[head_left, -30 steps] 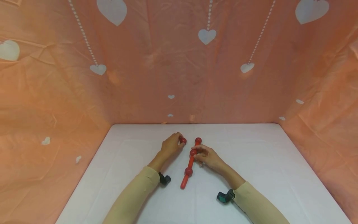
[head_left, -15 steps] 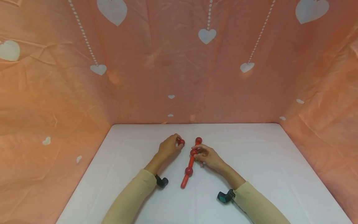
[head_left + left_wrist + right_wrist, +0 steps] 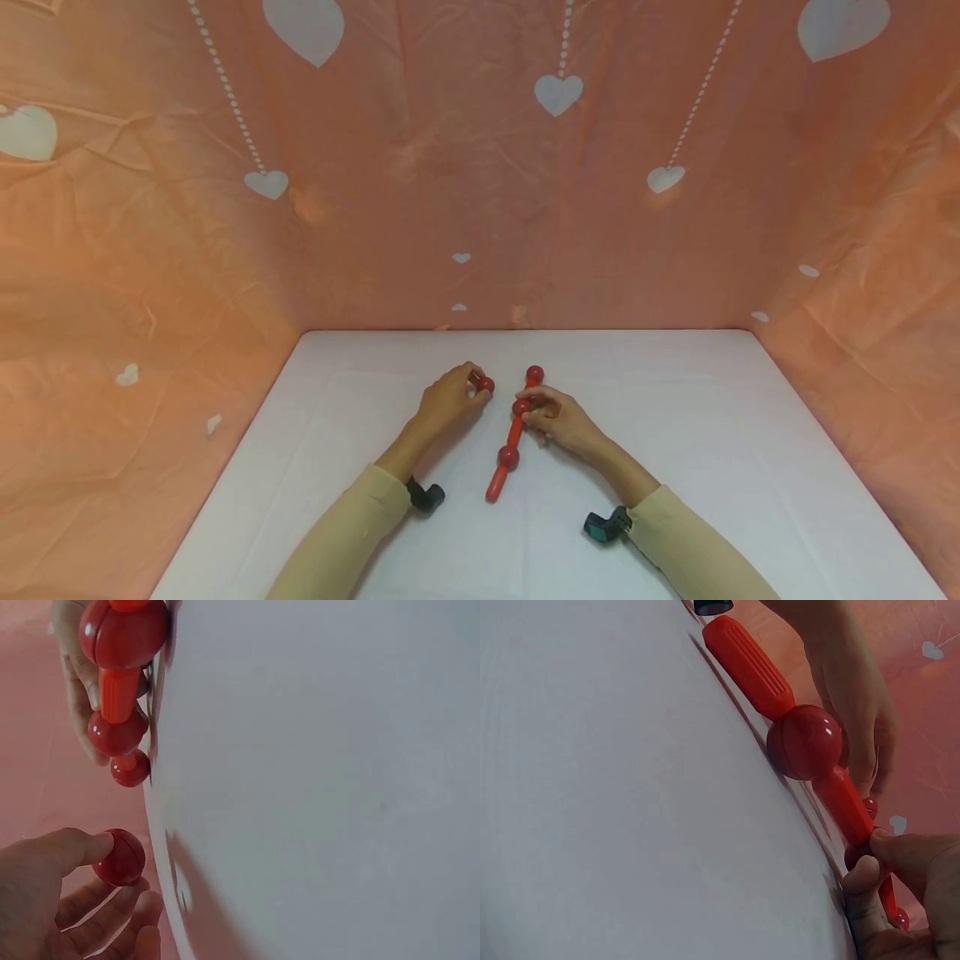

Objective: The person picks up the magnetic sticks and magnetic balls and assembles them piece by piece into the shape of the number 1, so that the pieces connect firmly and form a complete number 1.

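Observation:
In the head view my left hand point(image 3: 447, 398) pinches a loose red ball point(image 3: 487, 385) between thumb and fingers. A seam line crosses this ball point(image 3: 124, 859) in the left wrist view. To its right lies a red stick point(image 3: 508, 456) made of short rods and several balls, with a grooved handle point(image 3: 750, 667) at the near end. Thumb and fingers of my right hand point(image 3: 568, 427) hold the stick around its middle ball point(image 3: 116, 733), partly covering it. A further ball point(image 3: 535, 374) tops the far end. A gap separates the loose ball from the stick.
Everything stands on a white table point(image 3: 660, 400). Orange cloth point(image 3: 405, 208) with pale hearts encloses the back and sides. Dark wrist devices point(image 3: 607, 525) sit at both cuffs; the left device point(image 3: 426, 497) is beside the stick's handle end.
My left hand has drawn a little left and nearer to me with the loose ball, widening the gap to the stick. The right hand and stick have stayed almost still.

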Motion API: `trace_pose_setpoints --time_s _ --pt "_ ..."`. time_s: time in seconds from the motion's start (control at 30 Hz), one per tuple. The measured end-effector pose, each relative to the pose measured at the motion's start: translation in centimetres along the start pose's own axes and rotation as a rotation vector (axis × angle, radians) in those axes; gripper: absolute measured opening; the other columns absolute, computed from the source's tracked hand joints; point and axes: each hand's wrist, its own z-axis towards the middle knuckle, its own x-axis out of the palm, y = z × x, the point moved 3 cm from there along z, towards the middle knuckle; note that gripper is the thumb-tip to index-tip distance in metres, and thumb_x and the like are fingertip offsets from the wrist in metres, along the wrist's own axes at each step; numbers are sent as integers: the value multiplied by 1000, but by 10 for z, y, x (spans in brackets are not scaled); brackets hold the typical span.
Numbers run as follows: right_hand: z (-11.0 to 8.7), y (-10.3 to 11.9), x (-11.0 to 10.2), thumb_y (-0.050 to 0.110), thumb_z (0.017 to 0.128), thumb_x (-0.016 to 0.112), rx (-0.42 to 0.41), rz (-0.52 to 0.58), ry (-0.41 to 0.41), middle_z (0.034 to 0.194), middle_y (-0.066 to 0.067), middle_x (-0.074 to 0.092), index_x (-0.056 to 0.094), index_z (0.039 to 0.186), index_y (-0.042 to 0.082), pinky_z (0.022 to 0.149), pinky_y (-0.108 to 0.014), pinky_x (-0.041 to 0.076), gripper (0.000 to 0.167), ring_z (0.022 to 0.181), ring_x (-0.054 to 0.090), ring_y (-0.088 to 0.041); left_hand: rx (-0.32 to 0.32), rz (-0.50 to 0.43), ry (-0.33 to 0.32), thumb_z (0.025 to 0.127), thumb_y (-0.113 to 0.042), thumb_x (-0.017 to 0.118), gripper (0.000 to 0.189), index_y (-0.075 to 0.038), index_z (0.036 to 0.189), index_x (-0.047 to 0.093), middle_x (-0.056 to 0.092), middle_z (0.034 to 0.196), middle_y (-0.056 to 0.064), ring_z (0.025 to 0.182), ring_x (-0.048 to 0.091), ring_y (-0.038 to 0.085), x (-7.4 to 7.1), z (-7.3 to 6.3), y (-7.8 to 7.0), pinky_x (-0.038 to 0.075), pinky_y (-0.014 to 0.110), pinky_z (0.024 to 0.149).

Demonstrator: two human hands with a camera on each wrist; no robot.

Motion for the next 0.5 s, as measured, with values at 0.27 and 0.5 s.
trace_pose_setpoints --time_s 0.27,0.5 --pt "0 0 0 7 103 71 5 -21 2 100 -16 72 62 141 1 67 -26 53 39 61 60 -18 13 -18 5 99 -29 79 31 -13 124 68 73 111 5 104 69 24 -6 -13 0 59 46 90" --pt "0 0 0 6 103 70 4 -32 -7 107 -18 74 63 141 1 66 -26 52 38 61 59 -18 32 -29 11 97 -27 81 30 -14 121 68 73 110 3 98 68 21 -11 -22 3 60 42 85"
